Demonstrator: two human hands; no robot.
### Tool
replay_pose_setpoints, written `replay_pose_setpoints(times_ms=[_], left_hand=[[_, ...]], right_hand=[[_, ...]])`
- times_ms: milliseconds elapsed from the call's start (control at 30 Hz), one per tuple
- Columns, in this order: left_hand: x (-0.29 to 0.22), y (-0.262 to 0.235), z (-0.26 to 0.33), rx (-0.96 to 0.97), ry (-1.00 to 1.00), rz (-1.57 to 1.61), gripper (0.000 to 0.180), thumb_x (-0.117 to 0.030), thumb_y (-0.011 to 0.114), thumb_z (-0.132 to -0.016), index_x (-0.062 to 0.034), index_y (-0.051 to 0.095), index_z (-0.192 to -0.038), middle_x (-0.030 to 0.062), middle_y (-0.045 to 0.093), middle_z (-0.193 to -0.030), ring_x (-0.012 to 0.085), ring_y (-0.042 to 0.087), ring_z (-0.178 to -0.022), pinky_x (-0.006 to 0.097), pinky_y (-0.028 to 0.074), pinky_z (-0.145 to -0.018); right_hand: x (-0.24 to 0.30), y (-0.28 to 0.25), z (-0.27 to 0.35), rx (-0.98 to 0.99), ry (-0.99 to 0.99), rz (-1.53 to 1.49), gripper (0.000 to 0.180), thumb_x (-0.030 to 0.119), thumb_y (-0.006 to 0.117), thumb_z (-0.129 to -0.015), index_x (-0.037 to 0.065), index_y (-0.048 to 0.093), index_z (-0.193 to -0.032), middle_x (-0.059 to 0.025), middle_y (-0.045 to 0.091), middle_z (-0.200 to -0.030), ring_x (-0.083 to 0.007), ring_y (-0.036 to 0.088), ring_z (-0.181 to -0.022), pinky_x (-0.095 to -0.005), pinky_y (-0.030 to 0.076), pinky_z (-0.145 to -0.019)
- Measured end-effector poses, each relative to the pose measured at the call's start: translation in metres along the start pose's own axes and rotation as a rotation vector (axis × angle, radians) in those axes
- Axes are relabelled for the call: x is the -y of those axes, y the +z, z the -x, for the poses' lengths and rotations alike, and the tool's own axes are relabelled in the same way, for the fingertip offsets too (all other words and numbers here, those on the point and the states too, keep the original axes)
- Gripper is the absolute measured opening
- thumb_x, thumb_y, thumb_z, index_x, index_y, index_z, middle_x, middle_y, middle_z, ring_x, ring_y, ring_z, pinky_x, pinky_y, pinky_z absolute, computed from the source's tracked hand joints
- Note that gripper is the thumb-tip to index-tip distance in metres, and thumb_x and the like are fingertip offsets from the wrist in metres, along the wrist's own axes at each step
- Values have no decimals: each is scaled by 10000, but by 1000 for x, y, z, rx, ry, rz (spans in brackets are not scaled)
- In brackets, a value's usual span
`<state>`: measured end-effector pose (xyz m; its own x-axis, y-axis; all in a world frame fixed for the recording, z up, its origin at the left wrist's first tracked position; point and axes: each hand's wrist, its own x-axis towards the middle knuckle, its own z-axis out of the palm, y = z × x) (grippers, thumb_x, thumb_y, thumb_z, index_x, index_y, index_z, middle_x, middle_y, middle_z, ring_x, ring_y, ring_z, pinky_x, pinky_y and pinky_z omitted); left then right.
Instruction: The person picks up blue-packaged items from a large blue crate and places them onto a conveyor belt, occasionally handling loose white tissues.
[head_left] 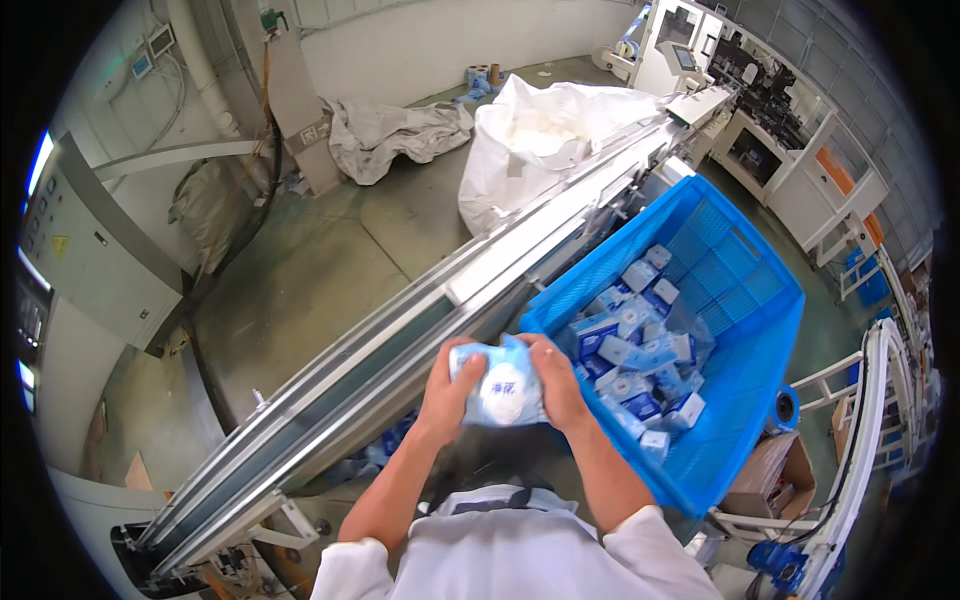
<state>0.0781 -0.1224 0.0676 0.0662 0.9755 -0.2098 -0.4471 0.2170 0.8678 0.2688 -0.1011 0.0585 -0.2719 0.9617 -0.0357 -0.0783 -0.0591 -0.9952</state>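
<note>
Between my two hands is a light blue and white plastic-wrapped tissue pack [503, 388], held in front of my body near the conveyor. My left hand [447, 392] grips its left side, thumb on the face turned up to me. On the other side my right hand [556, 382] is closed round the right end. The fingers under the pack are hidden. To the right of my right hand stands a big blue plastic crate [752, 330], with many similar blue and white packs [640, 345] heaped loosely inside.
A long metal conveyor [400, 340] runs diagonally from lower left to a white machine [775, 150] at the far right. Behind it sits a large white sack [545, 120], with a grey sheet [390, 135] on the floor. A cardboard box [775, 480] lies beyond the crate.
</note>
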Motion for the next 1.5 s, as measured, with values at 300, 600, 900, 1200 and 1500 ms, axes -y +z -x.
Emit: replay_pose_setpoints(times_ms=[300,600,900,1200,1500], left_hand=[[9,-151,102,-267,354,301,453,-121,683,-858,-91,399,-1210,59,492,-1147,138,485,-1047,294,399,-914],[35,-120,150,-411,448,86,540,6,727,-721,-79,340,-1088,126,401,-1252,213,426,-1164,343,360,-991],[52,-56,182,-358,278,-575,865,-58,696,-766,25,157,-1436,192,467,-1285,251,476,-1200,375,389,-988],[127,-39,238,-245,-77,103,726,13,651,-780,52,288,-1408,146,543,-1221,200,568,-1067,305,454,-913],[162,-52,257,-315,-201,-425,975,-254,790,-739,15,174,-1445,241,338,-1430,306,358,-1324,427,301,-1082]], right_hand=[[-30,147,26,-171,97,-33,339,287,499,-972,41,544,-1201,-27,608,-1024,-122,573,-910,-273,472,-773],[-43,228,72,-279,-102,28,373,206,573,-938,-20,503,-1226,-79,619,-930,-106,577,-822,-254,474,-706],[-47,156,120,-436,-438,718,181,113,486,-922,-4,616,-965,-247,624,-824,-419,602,-751,-432,497,-637],[-113,48,182,-32,-137,751,224,156,527,-902,5,540,-737,-256,586,-714,-444,584,-709,-508,456,-595],[-58,36,196,153,-317,860,89,125,538,-863,45,577,-865,-140,620,-838,-352,609,-792,-434,497,-686]])
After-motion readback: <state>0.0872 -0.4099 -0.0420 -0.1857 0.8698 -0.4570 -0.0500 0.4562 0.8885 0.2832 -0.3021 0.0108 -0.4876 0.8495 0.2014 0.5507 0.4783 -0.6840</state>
